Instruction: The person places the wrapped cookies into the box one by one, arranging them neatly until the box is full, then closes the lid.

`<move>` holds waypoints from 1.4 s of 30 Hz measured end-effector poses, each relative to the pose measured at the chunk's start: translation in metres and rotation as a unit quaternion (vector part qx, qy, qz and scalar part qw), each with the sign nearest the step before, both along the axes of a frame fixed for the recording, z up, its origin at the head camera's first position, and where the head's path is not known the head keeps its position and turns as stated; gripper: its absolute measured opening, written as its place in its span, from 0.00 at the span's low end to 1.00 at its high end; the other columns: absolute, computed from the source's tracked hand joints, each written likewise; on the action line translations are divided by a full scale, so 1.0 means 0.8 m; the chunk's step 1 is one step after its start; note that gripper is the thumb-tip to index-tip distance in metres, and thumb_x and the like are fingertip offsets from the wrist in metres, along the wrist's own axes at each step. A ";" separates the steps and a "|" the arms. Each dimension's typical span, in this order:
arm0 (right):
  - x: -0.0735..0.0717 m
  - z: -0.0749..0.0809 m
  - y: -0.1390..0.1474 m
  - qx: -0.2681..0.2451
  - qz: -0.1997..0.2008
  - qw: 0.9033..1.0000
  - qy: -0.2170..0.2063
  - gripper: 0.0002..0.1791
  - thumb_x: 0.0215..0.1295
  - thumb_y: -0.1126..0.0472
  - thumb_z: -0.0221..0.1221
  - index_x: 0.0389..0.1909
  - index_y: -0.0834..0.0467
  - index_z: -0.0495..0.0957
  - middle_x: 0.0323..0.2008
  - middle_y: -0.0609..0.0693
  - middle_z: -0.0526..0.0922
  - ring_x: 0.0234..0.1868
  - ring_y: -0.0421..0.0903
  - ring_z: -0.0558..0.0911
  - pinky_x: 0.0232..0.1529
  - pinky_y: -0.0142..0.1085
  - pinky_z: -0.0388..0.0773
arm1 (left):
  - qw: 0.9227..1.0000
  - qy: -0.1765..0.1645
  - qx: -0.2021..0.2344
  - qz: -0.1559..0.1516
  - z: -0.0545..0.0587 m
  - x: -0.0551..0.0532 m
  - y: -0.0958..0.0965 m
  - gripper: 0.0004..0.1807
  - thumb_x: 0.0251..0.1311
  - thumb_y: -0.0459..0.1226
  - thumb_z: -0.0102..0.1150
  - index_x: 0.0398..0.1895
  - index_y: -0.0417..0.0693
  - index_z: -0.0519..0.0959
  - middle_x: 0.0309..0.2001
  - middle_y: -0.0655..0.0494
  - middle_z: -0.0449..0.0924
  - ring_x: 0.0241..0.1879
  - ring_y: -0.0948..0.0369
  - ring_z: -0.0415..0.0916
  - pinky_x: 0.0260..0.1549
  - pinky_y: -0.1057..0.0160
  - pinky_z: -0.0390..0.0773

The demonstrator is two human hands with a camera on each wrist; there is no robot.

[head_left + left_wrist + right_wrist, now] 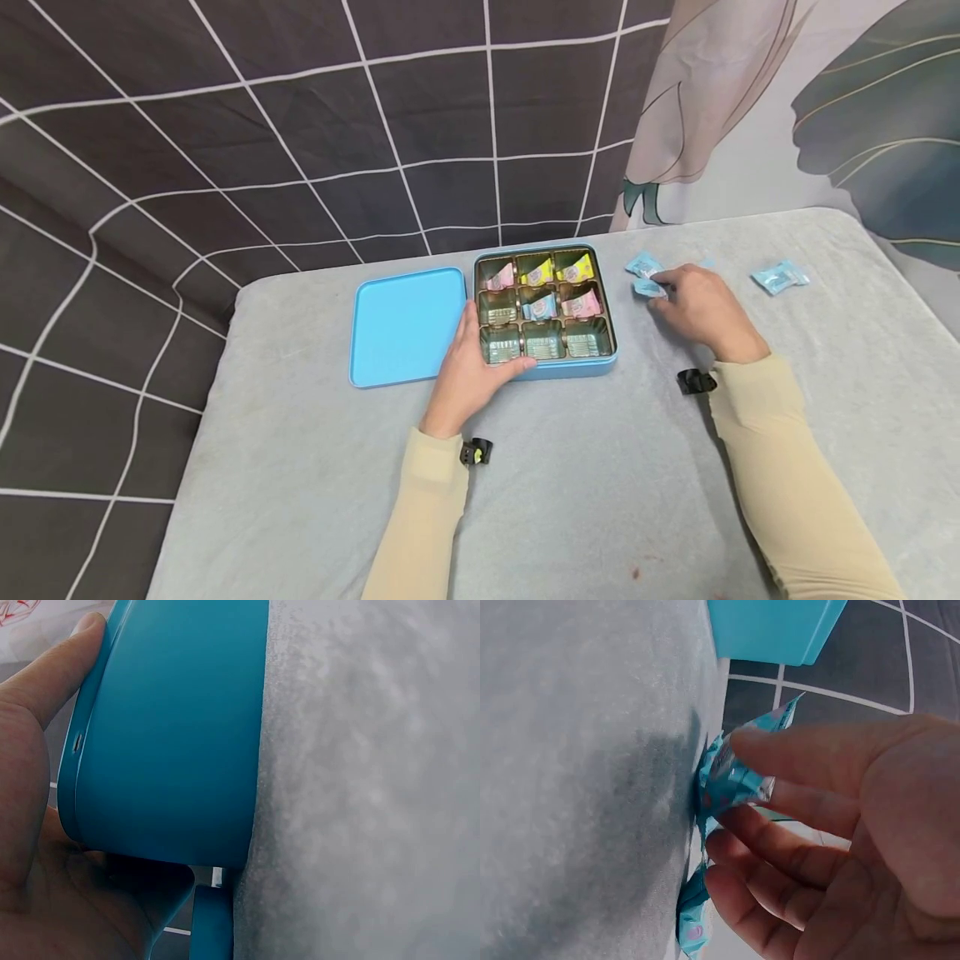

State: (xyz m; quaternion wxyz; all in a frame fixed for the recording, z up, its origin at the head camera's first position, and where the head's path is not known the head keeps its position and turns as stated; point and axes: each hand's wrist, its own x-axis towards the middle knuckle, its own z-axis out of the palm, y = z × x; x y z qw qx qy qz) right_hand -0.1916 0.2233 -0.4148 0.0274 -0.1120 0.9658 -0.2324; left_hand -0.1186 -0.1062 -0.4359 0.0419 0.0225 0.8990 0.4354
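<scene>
My left hand grips the near left corner of a blue box, thumb along the front rim and fingers along the left side. The box has a gold divided tray; pink, yellow and blue wrapped candies sit in its back and middle rows. The middle row's left compartment and the front row show bare bottoms. Right of the box, my right hand pinches a blue wrapped candy between thumb and fingers, close over the cloth. Another blue candy lies just behind it.
A blue lid lies left of the box. Farther right, blue wrapped candies rest on the grey cloth. A dark gridded curtain hangs at the back, beside a patterned pale curtain.
</scene>
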 end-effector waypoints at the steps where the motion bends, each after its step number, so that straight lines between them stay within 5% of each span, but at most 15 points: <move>1: 0.000 0.000 0.000 -0.002 0.005 1.000 -0.005 0.24 0.64 0.64 0.61 0.58 0.73 0.76 0.53 0.76 0.77 0.55 0.73 0.75 0.56 0.64 0.69 | 1.000 0.000 0.000 0.000 0.000 0.000 0.000 0.68 0.51 0.58 0.74 0.81 0.41 0.40 0.81 0.46 0.39 0.78 0.51 0.42 0.73 0.48 0.53; 18: 0.004 0.001 -0.007 -0.020 0.004 0.999 0.030 0.14 0.68 0.63 0.60 0.50 0.66 0.81 0.42 0.66 0.85 0.41 0.63 0.82 0.44 0.59 0.74 | 1.000 0.000 -0.002 -0.002 0.001 0.000 -0.002 0.68 0.50 0.60 0.73 0.81 0.43 0.39 0.81 0.46 0.39 0.78 0.52 0.41 0.73 0.48 0.53; 29: 0.006 0.004 -0.010 -0.039 -0.009 0.999 0.034 0.16 0.71 0.65 0.56 0.54 0.68 0.80 0.52 0.72 0.80 0.53 0.68 0.78 0.51 0.62 0.71 | 1.000 -0.004 0.001 -0.002 0.003 0.000 -0.001 0.68 0.51 0.59 0.74 0.81 0.43 0.38 0.81 0.47 0.38 0.78 0.53 0.41 0.73 0.49 0.53; 37: 0.009 0.007 -0.010 -0.048 -0.027 0.996 0.071 0.14 0.69 0.63 0.58 0.48 0.69 0.83 0.34 0.64 0.86 0.28 0.56 0.78 0.30 0.49 0.71 | 1.000 -0.004 -0.002 0.001 0.002 -0.001 0.000 0.68 0.50 0.59 0.74 0.81 0.42 0.39 0.81 0.47 0.39 0.78 0.53 0.42 0.73 0.49 0.54; 42: 0.011 0.009 -0.012 -0.062 -0.033 0.995 0.073 0.14 0.71 0.62 0.57 0.50 0.65 0.83 0.31 0.60 0.84 0.29 0.53 0.78 0.27 0.43 0.69 | 1.000 -0.004 -0.003 0.000 0.002 -0.001 0.000 0.68 0.50 0.59 0.74 0.81 0.42 0.39 0.81 0.47 0.39 0.78 0.53 0.42 0.73 0.49 0.54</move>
